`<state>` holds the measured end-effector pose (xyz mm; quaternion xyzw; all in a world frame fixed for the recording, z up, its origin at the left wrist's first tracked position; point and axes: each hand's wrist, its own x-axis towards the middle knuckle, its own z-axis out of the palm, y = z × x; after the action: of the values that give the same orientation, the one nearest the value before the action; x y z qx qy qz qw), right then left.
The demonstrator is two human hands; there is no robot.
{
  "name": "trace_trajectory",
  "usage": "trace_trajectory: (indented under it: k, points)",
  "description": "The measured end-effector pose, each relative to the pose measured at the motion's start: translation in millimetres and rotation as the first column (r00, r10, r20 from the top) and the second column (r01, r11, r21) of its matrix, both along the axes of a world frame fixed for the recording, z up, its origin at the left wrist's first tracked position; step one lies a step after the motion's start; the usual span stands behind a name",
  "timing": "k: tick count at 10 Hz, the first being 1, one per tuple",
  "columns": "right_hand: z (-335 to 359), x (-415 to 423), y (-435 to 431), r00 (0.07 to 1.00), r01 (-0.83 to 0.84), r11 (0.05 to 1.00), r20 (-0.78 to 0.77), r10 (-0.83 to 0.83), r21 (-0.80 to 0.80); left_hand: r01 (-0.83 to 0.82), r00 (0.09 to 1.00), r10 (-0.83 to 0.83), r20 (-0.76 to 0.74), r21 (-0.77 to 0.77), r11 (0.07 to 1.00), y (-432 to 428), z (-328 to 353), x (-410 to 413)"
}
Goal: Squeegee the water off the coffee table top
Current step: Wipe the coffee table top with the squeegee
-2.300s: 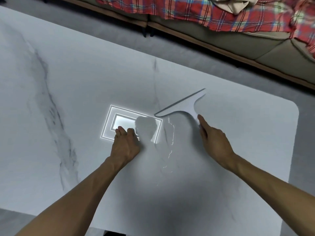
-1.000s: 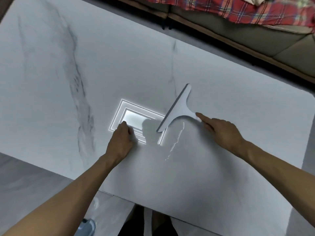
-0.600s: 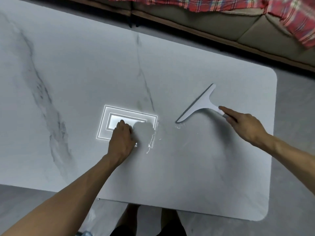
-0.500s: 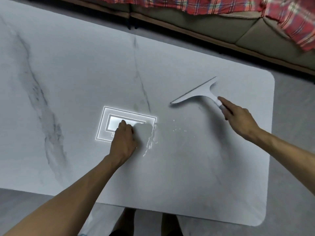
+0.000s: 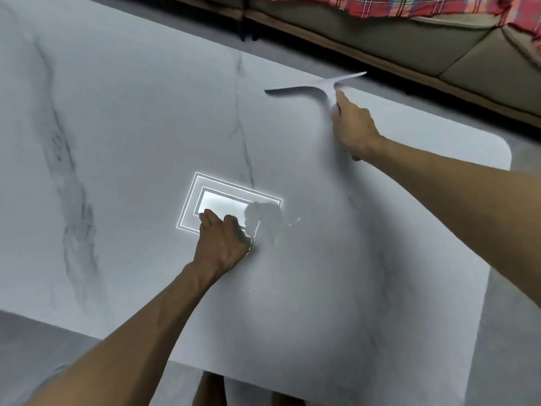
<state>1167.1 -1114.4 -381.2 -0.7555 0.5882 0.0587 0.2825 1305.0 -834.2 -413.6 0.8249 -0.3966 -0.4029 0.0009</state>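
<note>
A white marble coffee table top (image 5: 131,136) with grey veins fills the view. My right hand (image 5: 352,127) grips the handle of a white squeegee (image 5: 316,87), whose blade lies near the table's far edge. My left hand (image 5: 222,241) rests on the table near the middle with its fingers bent. Just right of that hand, a thin trail of water (image 5: 263,230) and a few droplets glint on the surface.
A bright rectangular reflection of a ceiling light (image 5: 216,197) shows beside my left hand. A beige sofa (image 5: 409,39) with a red plaid blanket (image 5: 395,5) runs along the far side. Grey floor (image 5: 521,259) lies to the right, and my legs show below the near edge.
My right hand has carried the squeegee away from the water, up and out to the far edge of the table. My left hand stays in place.
</note>
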Motion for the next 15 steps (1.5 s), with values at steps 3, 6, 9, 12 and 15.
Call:
trace_trajectory:
  k: [3,6,9,12,15]
  points:
    - [29.8,-160.1,131.2,0.954,-0.257,0.959,-0.128,0.271,0.118,0.054,0.998,-0.055,0.031,0.046,0.998,-7.5,15.3,-9.0]
    - [55.0,-169.0,86.4,0.981,-0.173,0.984,-0.09,0.17,-0.029,0.007,1.0,-0.007,0.001,0.112,0.994,-6.2,18.0,-12.2]
    - [30.0,-101.8,15.7,0.952,0.306,0.948,-0.046,-0.303,0.083,0.024,0.997,-0.031,0.075,0.093,0.995,0.9,-4.9,-7.5]
    - [44.5,-170.6,171.2,0.982,0.096,0.954,-0.181,-0.044,0.285,0.101,0.994,-0.096,-0.046,0.125,0.987,-11.9,20.4,-8.7]
    - [54.4,-123.3,92.2,0.991,0.128,0.988,-0.06,-0.123,0.092,0.185,0.963,-0.221,0.152,0.218,0.958,-1.7,9.0,-9.6]
